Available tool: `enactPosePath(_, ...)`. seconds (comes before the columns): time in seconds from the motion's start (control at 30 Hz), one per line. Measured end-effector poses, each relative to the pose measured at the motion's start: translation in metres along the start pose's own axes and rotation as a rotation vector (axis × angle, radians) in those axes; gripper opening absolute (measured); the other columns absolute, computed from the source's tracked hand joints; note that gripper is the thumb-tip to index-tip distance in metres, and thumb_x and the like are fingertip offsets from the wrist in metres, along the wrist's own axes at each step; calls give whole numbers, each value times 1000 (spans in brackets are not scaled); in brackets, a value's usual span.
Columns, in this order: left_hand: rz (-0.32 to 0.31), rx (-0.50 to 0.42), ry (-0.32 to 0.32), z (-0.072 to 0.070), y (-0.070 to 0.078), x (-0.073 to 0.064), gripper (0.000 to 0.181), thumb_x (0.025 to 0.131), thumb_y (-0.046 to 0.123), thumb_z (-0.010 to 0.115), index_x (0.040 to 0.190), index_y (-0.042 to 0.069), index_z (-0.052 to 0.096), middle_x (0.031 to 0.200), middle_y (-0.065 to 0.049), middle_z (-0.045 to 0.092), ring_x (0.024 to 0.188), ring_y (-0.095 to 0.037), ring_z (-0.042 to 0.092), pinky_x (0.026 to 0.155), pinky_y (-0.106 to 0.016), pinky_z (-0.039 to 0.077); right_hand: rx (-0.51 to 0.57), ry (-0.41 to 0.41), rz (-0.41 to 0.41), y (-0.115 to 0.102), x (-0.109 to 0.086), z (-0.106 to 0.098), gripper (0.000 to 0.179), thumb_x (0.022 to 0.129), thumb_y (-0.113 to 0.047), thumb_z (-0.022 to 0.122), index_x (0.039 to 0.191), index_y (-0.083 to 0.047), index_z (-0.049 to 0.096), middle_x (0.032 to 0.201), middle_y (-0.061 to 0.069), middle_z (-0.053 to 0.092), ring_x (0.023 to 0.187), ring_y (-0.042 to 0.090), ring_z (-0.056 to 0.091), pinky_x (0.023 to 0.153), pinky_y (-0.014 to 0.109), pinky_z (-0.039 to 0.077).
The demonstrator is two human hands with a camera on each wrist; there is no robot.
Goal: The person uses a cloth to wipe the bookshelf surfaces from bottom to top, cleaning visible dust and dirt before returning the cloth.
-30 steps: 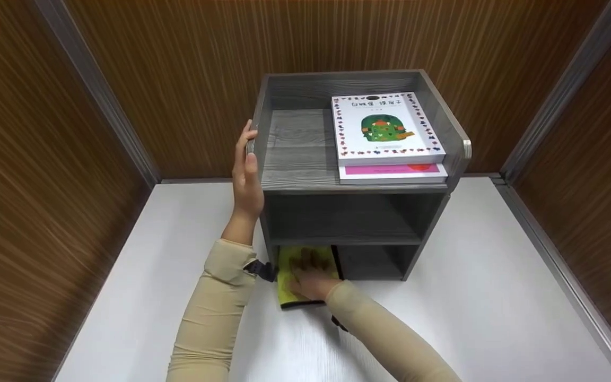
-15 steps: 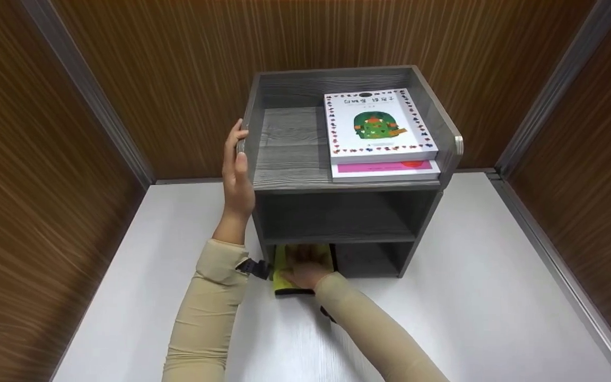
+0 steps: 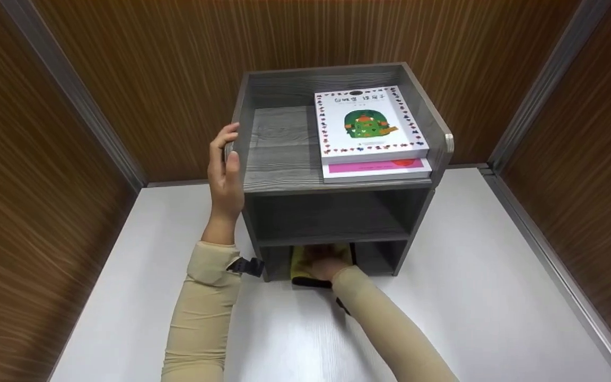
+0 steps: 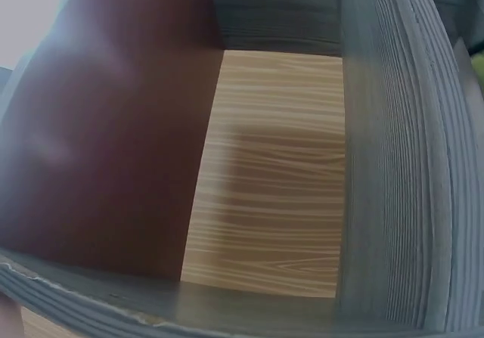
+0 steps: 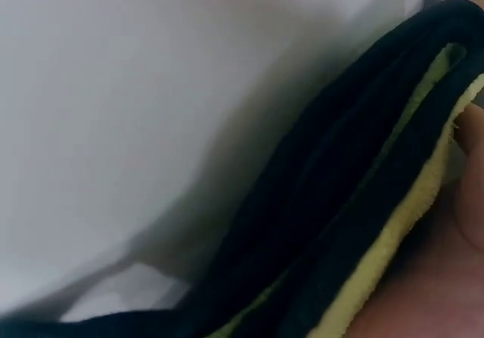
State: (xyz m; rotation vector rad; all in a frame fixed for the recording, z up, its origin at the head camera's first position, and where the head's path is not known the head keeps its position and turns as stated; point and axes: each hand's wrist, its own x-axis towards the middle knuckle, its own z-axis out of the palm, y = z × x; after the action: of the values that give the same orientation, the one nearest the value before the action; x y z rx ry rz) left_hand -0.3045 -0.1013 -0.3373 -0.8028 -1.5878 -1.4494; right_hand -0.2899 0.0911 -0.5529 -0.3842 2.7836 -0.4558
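Observation:
A grey wood-grain shelf unit stands on the white table. My left hand grips the front edge of its left side panel, fingertips bent over the edge and thumb just below them. Inside the bottom compartment, my right hand presses on a folded yellow cloth with a dark border, its fingers partly hidden under the middle shelf board. Close up in the right wrist view, the cloth's dark folds and yellow edge lie against the palm.
A white picture book lies on top of a pink-and-white book on the unit's upper right. Brown wood-grain walls enclose the table at the back and sides.
My right hand has slid the cloth deeper into the bottom compartment, then to the right. The left hand keeps its place on the side panel. The head view has shifted slightly.

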Motion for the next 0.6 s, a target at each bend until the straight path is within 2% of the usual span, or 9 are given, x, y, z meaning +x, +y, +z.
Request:
enactPosePath(0.13,21,-16,21,-4,-14,-5,35,90,15,33,114,-9,45,126,-20,48,127,-27,37,107,-43,23,29,-1,19,29,-8,-8,74,91,-57,42,149,-16,21,152,18,16,133,51,11,96,73,12)
enactPosePath(0.2,34,-25,27,-5,-17,-6,37,90,16,34,115,-8,45,126,-20,48,126,-28,38,107,-44,24,-12,-5,30,45,-12,-12,73,91,-58,40,148,-16,24,152,17,18,134,49,13,97,72,11)
enactPosePath(0.33,43,2,28,-5,-17,-7,41,90,16,34,121,-8,45,126,-19,48,126,-28,38,106,-44,24,-100,-22,54,69,-18,-17,73,90,-64,33,146,-17,31,152,12,22,136,42,16,102,66,10)
enactPosePath(0.5,36,-10,31,-1,-15,-6,37,90,15,34,115,-8,48,126,-21,48,126,-27,38,107,-43,23,-177,-19,64,83,-17,-11,77,89,-67,29,148,-18,27,153,11,16,139,37,10,106,60,6)
enactPosePath(0.53,33,-22,32,0,-15,-6,35,90,15,34,112,-8,48,126,-21,48,126,-28,38,107,-43,23,-228,-10,67,83,-16,-9,76,90,-67,29,148,-17,27,153,12,17,139,37,11,106,59,6)
enactPosePath(0.57,31,-28,34,1,-15,-6,34,90,15,34,111,-8,47,126,-21,48,126,-28,38,107,-43,23,-414,-26,66,84,-14,-7,74,91,-65,26,147,-17,28,153,10,20,139,33,13,108,55,8)
enactPosePath(0.6,30,-32,36,1,-16,-6,34,90,15,34,111,-7,47,126,-21,47,126,-28,38,107,-42,23,-496,-18,67,84,-13,-5,72,92,-63,26,147,-16,29,152,11,21,139,33,15,108,54,8)
